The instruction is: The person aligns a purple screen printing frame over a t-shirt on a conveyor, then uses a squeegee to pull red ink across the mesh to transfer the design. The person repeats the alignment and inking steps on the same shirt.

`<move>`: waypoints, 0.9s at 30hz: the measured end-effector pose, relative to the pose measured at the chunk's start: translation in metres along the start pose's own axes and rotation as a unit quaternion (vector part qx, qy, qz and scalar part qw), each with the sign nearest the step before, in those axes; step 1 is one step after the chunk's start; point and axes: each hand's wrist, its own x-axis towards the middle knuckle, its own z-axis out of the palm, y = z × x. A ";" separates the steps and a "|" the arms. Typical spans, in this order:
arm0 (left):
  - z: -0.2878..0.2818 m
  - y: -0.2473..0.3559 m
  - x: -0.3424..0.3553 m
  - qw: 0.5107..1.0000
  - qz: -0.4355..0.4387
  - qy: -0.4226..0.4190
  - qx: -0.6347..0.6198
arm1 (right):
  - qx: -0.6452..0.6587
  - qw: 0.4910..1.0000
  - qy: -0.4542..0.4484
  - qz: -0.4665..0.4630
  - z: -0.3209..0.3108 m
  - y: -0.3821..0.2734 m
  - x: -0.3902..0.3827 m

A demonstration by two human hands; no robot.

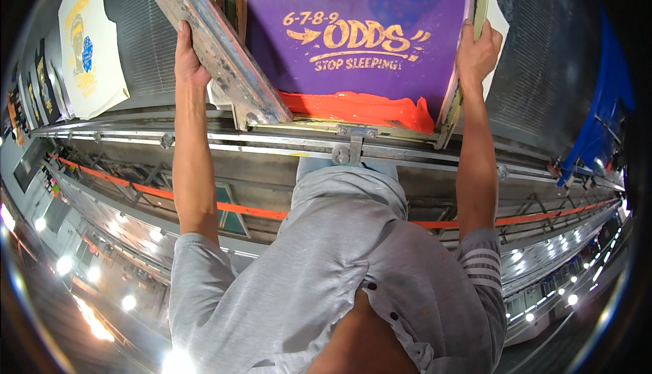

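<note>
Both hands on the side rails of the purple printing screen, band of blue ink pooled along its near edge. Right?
Not quite: the ink band along the near edge is orange-red, not blue, as the head view shows. The rest holds: the left hand and the right hand grip the side rails of the purple printing screen.

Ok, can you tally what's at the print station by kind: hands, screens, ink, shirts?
Hands: 2, the left hand and the right hand, each gripping a side of the frame
Printing screen, purple mesh: 1
Band of orange-red ink: 1
White printed shirt: 1
Metal clamp: 1
Total: 6
</note>
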 end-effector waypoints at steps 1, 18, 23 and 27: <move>-0.002 0.001 -0.005 1.000 -0.003 -0.009 -0.004 | 0.005 1.000 -0.008 0.001 -0.002 -0.001 0.001; 0.013 0.038 -0.062 0.986 0.149 0.007 0.080 | 0.068 0.955 -0.142 -0.250 -0.016 -0.104 -0.109; -0.008 0.046 -0.060 0.980 0.158 -0.087 0.078 | 0.063 0.952 -0.211 -0.212 -0.010 -0.147 -0.135; 0.009 0.040 -0.062 0.983 0.172 -0.016 0.066 | 0.033 0.950 -0.223 -0.215 -0.005 -0.151 -0.137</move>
